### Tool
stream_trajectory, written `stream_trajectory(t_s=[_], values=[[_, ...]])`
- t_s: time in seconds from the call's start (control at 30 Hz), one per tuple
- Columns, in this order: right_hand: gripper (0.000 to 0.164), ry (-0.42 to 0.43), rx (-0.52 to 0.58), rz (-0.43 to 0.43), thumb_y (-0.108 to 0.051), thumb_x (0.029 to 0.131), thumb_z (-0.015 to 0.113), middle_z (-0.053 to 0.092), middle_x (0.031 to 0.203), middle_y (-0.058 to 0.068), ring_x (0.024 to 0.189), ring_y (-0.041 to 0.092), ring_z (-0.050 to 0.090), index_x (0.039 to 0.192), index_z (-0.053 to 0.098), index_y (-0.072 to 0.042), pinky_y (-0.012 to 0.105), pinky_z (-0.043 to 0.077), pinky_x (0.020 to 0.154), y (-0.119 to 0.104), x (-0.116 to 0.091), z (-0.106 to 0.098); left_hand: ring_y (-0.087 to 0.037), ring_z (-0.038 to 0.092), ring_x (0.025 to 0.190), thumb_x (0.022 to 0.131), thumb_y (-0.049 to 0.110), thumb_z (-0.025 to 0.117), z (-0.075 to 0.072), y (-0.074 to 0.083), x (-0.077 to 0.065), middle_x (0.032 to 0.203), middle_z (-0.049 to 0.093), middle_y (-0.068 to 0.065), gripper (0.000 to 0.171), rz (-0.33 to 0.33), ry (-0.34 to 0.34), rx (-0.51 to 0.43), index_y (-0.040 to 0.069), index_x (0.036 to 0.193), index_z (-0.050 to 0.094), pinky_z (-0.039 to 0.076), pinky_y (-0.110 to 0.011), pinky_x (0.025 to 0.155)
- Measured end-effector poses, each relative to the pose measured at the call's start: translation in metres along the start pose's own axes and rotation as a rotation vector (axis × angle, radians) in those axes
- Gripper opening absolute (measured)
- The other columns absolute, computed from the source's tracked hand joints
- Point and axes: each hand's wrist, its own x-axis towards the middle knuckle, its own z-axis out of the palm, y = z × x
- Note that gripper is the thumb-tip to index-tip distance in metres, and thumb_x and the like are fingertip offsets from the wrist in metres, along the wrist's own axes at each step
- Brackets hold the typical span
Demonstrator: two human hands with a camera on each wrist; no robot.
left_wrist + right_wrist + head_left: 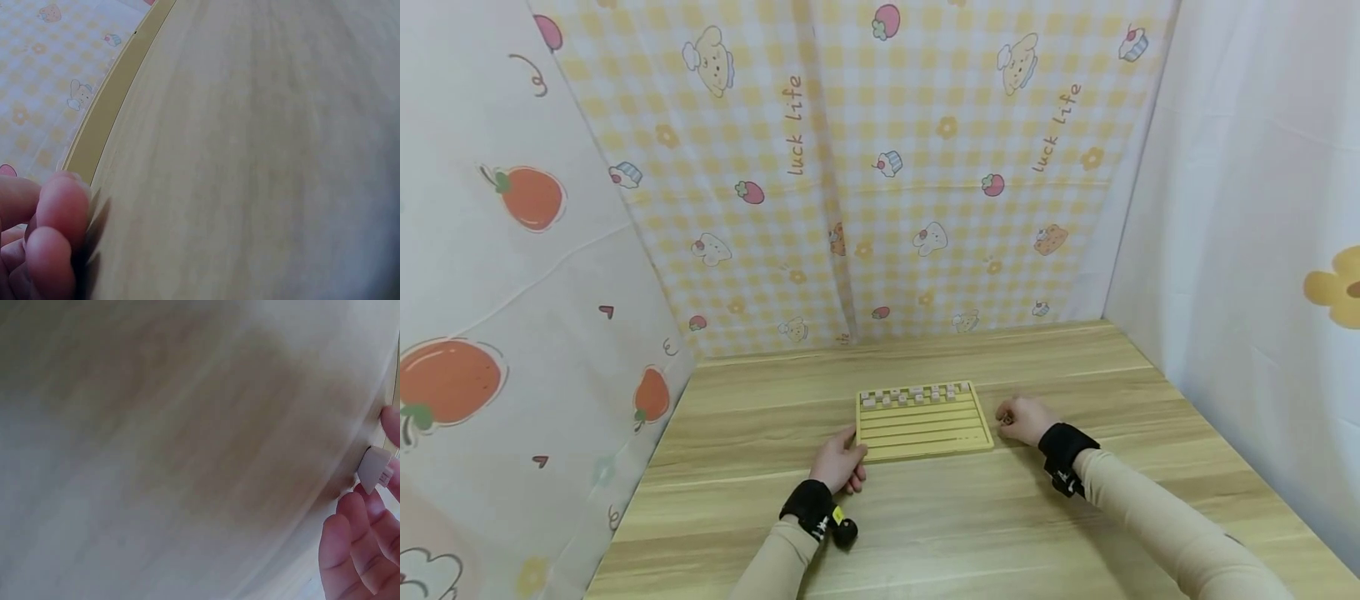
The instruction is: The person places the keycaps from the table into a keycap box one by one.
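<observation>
A yellow tray (pixel 925 432) with long slots lies on the table in the head view. Several pale keycaps (pixel 902 401) of differing widths stand in two rows along its far slots. My left hand (pixel 838 462) grips the tray's near left corner, thumb on top. In the left wrist view, its fingertips (pixel 59 212) lie against the tray's side edge (pixel 112 94). Just off the tray's right side, my right hand (pixel 1028 419) pinches a small piece low over the table. The right wrist view shows it as a white keycap (pixel 376 467) with tapered sides and a printed mark, too small to read.
The wooden table (pixel 940 533) reaches back to a checked curtain (pixel 887 250). White printed cloth hangs on the left (pixel 550 292) and right (pixel 1247 250) sides. Each wrist wears a black strap (pixel 1063 450) with a small camera.
</observation>
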Motion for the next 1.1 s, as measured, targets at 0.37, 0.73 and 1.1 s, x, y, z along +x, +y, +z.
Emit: stream_trajectory(t_s=[0.37,0.73,1.1], values=[[0.012,0.013,0.095,0.042,0.001,0.084,0.064,0.066,0.085,0.009,0.077,0.023,0.059,0.094,0.069,0.003,0.039,0.05,0.07,-0.001,0.01,-0.006,-0.014,0.055,0.041,0.1,0.016,0.053,0.0,0.0,0.003,0.058,0.061,-0.006,0.059,-0.001,0.001,0.007,-0.002,0.15,0.028,0.048,-0.029,0.038],[0.02,0.257,0.275,-0.122,0.008,0.084,0.066,0.063,0.094,0.02,0.08,0.031,0.061,0.104,0.066,0.01,0.04,0.052,0.069,-0.015,0.039,-0.016,-0.014,0.055,0.041,0.099,0.017,0.055,0.0,-0.003,0.0,0.058,0.061,-0.006,0.061,-0.015,0.015,-0.006,-0.001,0.151,0.029,0.047,-0.028,0.037],[0.034,-0.028,1.731,0.134,-0.004,0.104,0.039,0.058,0.11,0.007,0.097,0.014,0.061,0.136,0.043,0.008,0.029,0.046,0.098,-0.036,0.052,-0.022,-0.014,0.055,0.041,0.099,0.016,0.054,0.0,-0.004,-0.001,0.058,0.061,-0.006,0.06,-0.01,0.006,-0.027,-0.002,0.15,0.029,0.047,-0.027,0.037]])
